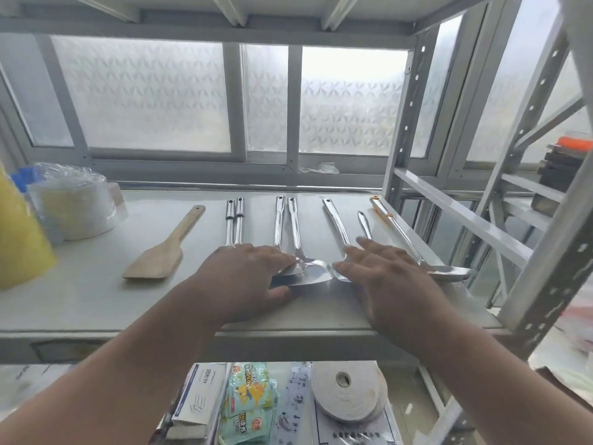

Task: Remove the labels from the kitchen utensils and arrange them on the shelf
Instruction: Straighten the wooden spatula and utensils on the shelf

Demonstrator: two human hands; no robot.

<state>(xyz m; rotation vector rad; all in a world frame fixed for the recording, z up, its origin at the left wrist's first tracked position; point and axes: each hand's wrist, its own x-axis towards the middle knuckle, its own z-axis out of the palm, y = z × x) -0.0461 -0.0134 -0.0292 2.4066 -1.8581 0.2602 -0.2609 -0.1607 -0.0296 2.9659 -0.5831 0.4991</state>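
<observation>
Several steel utensils lie side by side on the white shelf (pixel 96 293), handles pointing toward the window. A wooden spatula (pixel 162 252) lies at the left. A pair of round-handled steel utensils (pixel 233 221) comes after it, then a steel spoon and turner pair (pixel 288 226), a long steel handle (pixel 335 221), a short steel handle (pixel 365 223), and a ladle with orange trim (pixel 390 220). My left hand (pixel 247 281) lies flat over the heads of the middle utensils. My right hand (pixel 385 281) rests flat, fingers spread, over the heads on the right. No labels are visible.
Wrapped stacked bowls (pixel 75 203) and a yellow object (pixel 19 239) stand at the shelf's left. A shelf upright (pixel 407 123) rises at the right. Below are boxes, wipe packs (pixel 248 403) and a roll of white tape (pixel 348 391). A frosted window is behind.
</observation>
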